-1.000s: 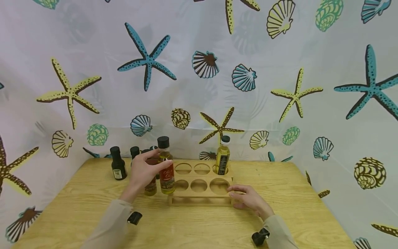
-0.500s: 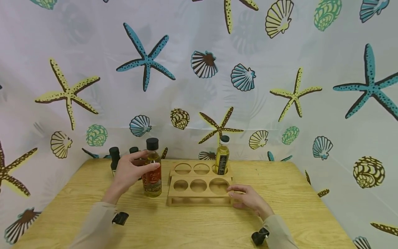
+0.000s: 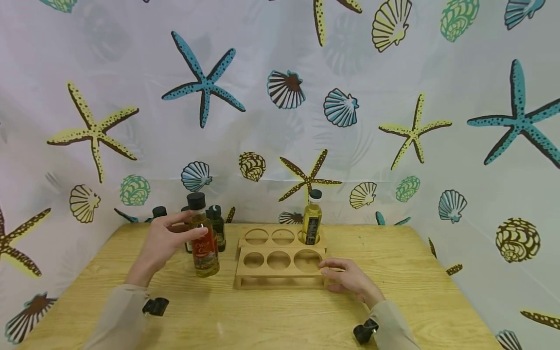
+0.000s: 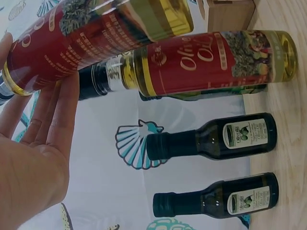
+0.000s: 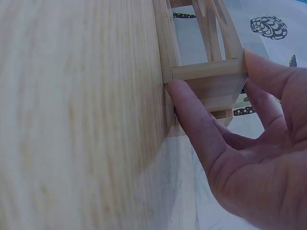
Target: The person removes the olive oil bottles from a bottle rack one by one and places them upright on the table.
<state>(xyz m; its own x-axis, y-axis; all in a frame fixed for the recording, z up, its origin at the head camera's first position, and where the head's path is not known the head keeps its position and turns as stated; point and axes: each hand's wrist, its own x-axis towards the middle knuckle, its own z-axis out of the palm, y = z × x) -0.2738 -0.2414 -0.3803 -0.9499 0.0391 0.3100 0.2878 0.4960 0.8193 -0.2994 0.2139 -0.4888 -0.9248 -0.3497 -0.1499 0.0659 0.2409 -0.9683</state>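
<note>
My left hand (image 3: 159, 240) holds an olive oil bottle (image 3: 203, 248) with a red label and black cap, left of the wooden bottle rack (image 3: 280, 272). The bottle tilts slightly. In the left wrist view, a second red-labelled olive oil bottle (image 4: 211, 62) stands on the table behind it; the held bottle hides most of it from the head view. At the rack's right end, my right hand (image 3: 350, 279) grips the wood, with fingertips (image 5: 184, 91) low on the end piece and another digit higher up. A yellow oil bottle (image 3: 312, 223) stands in the rack's back right hole.
Several dark bottles stand at the back left, among them one (image 3: 218, 228) behind the held bottle and two with pale labels, a nearer bottle (image 4: 244, 136) and a farther bottle (image 4: 249, 196). A patterned curtain (image 3: 262, 126) hangs behind the wooden table (image 3: 271, 321).
My left hand has carried the olive oil bottle leftward, away from the rack's left end. My right hand and the rack have stayed in place.
</note>
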